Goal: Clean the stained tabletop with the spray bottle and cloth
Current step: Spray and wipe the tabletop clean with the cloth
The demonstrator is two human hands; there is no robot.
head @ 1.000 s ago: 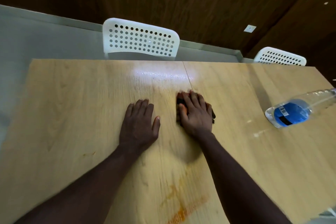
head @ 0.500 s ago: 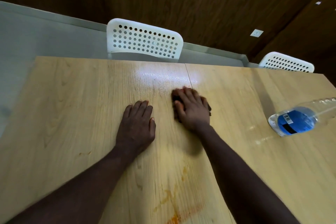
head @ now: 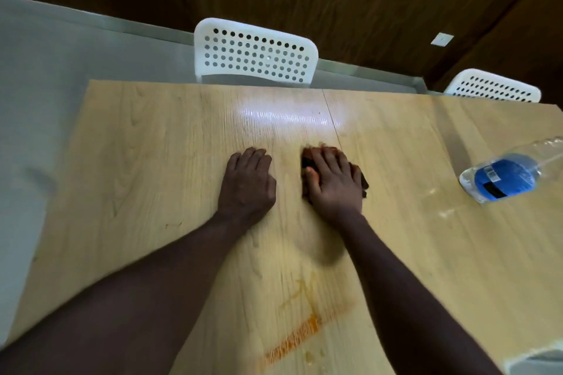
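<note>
My right hand (head: 333, 184) presses flat on a dark cloth (head: 363, 180) near the middle of the light wooden tabletop (head: 137, 161); only the cloth's edges show around the fingers. My left hand (head: 248, 184) rests palm down on the wood just to its left, fingers curled slightly, holding nothing. An orange stain (head: 300, 333) smears the tabletop close to the near edge, between my forearms. A clear bottle with a blue label (head: 502, 178) stands at the right side.
A white perforated chair (head: 256, 53) stands behind the table's far edge, a second one (head: 492, 87) at the far right. A small orange mark (head: 173, 225) sits left of my left arm. Wet spots (head: 446, 211) glisten near the bottle.
The right hand with the cloth has slid slightly away and then back toward me. The left hand's fingers have curled in; it stays in place.
</note>
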